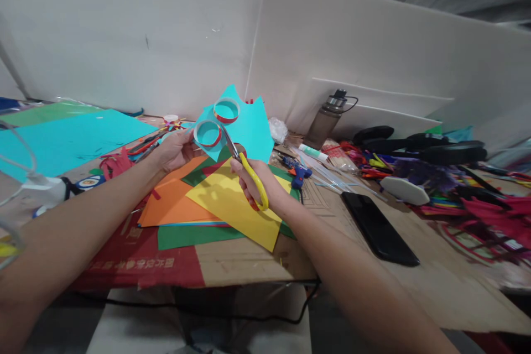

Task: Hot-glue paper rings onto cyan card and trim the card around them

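My left hand [179,150] pinches the left edge of a turquoise paper piece [254,128] with cut, pointed edges, held above the table. Two short rings stand out from that paper: one ring [207,134] beside my left fingers, another ring [226,111] farther up to the right. Both have red and white rims. In my right hand [254,180] are scissors [259,185] with yellow and red handles, their blades pointing up and left at the paper's lower edge beside the rings. Below lie yellow paper [236,204], orange paper [178,199] and green paper [194,236].
A black phone [379,228] lies right of the papers, with a blue glue gun [300,176] and glue stick [313,152] behind. A bottle [327,121] stands by white boards [373,50]. Craft materials crowd the right; turquoise sheet [78,135] at left.
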`<state>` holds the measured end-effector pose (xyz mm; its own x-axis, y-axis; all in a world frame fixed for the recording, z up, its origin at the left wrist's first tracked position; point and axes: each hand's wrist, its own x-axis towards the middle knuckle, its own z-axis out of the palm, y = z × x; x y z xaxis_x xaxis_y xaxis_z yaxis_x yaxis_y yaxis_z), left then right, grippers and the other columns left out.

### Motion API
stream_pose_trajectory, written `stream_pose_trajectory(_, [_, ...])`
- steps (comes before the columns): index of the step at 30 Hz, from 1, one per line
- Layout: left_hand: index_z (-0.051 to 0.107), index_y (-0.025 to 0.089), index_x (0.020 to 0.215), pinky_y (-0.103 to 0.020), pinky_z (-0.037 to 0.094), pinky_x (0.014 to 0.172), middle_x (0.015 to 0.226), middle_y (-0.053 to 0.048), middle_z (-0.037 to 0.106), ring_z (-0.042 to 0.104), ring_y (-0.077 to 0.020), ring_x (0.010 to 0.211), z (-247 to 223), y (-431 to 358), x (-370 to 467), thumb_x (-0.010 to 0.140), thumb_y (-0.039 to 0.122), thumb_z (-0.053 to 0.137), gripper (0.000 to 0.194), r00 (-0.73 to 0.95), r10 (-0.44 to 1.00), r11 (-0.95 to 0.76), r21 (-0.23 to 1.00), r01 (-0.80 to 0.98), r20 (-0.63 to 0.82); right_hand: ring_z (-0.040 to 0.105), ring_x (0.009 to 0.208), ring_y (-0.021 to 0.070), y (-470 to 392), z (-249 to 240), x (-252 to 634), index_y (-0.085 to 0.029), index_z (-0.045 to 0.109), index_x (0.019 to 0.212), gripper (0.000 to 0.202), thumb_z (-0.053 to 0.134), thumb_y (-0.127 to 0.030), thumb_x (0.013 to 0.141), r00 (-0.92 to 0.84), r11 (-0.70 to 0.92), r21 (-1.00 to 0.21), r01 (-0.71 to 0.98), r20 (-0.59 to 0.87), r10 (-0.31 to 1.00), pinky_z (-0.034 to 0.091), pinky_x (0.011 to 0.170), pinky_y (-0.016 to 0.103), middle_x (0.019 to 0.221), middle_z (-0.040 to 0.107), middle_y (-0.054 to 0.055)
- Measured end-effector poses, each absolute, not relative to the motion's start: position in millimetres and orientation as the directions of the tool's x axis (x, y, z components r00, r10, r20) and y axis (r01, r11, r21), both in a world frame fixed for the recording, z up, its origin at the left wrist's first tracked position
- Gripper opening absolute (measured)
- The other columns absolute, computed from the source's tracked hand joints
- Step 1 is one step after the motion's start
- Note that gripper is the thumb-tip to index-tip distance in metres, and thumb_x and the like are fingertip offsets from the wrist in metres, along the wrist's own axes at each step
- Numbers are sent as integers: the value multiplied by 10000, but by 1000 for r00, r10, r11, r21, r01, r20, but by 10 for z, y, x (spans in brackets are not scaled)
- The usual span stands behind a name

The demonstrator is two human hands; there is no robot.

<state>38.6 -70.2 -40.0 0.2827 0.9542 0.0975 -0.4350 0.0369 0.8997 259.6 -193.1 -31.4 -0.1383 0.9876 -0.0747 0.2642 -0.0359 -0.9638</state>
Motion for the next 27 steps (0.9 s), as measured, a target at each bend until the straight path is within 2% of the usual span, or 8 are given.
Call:
stream_pose_trajectory(5, [722, 142, 960, -320, 639, 764, 816, -46, 777, 718, -159, 707, -398, -698, 378, 1012, 196, 552, 186, 285, 954, 37, 909, -416, 91, 437, 319, 85, -1935, -292, 2589, -228, 501, 827, 353, 640, -525, 958, -105, -62, -959, 277, -95, 990, 383, 279, 208, 521, 469, -84])
stream_pose_trajectory(9, [716, 140, 964, -359, 611, 852, 830, -35, 790, 703, -159, 738, -391, -667, 332, 1023, 200, 543, 191, 318, 946, 73, 913, -401, 65, 430, 335, 77, -1959, -255, 2611, -230, 494, 809, 342, 653, -494, 957, -110, -33, -945, 325, -73, 991, 370, 283, 195, 529, 455, -80])
stream_pose_trajectory(12, [707, 145, 948, -363, 600, 857, 805, -26, 790, 690, -164, 737, -369, -643, 280, 1009, 224, 583, 160, 336, 941, 103, 917, -384, 35, 426, 340, 76, -1980, -229, 2634, -232, 495, 808, 338, 651, -490, 960, -112, 7, -929, 369, -37, 993, 378, 293, 196, 532, 445, -78])
stream_pose_trajectory(15, [719, 138, 1056, -389, 608, 854, 898, -53, 809, 710, -186, 795, -341, -622, 232, 1016, 237, 568, 185, 359, 932, 85, 934, -347, 49, 435, 351, 75, -1995, -217, 2653, -231, 501, 821, 326, 641, -487, 969, -146, 36, -925, 377, -21, 989, 381, 308, 190, 535, 447, -79])
stream_pose_trajectory(20, [702, 122, 1215, -418, 616, 863, 1112, -112, 802, 741, -236, 935, -338, -587, 170, 1027, 257, 546, 279, 391, 917, 41, 959, -281, 75, 436, 335, 66, -1988, -227, 2686, -224, 496, 875, 277, 510, -450, 1035, -210, 35, -941, 336, -39, 977, 347, 321, 170, 531, 458, -91])
stream_pose_trajectory(24, [707, 117, 1165, -418, 604, 876, 1040, -94, 813, 731, -216, 902, -369, -555, 124, 1045, 237, 511, 260, 368, 927, 42, 956, -291, 71, 438, 324, 65, -1953, -234, 2712, -210, 526, 915, 258, 485, -432, 1040, -249, 51, -936, 348, -40, 968, 324, 321, 166, 518, 476, -96])
stream_pose_trajectory(27, [706, 92, 1168, -441, 603, 876, 1031, -121, 812, 735, -245, 923, -367, -544, 88, 1010, 246, 588, 250, 358, 931, 46, 949, -312, 73, 430, 312, 71, -1933, -224, 2710, -209, 542, 936, 257, 475, -433, 1041, -287, 54, -939, 339, -49, 957, 310, 311, 173, 494, 461, -104])
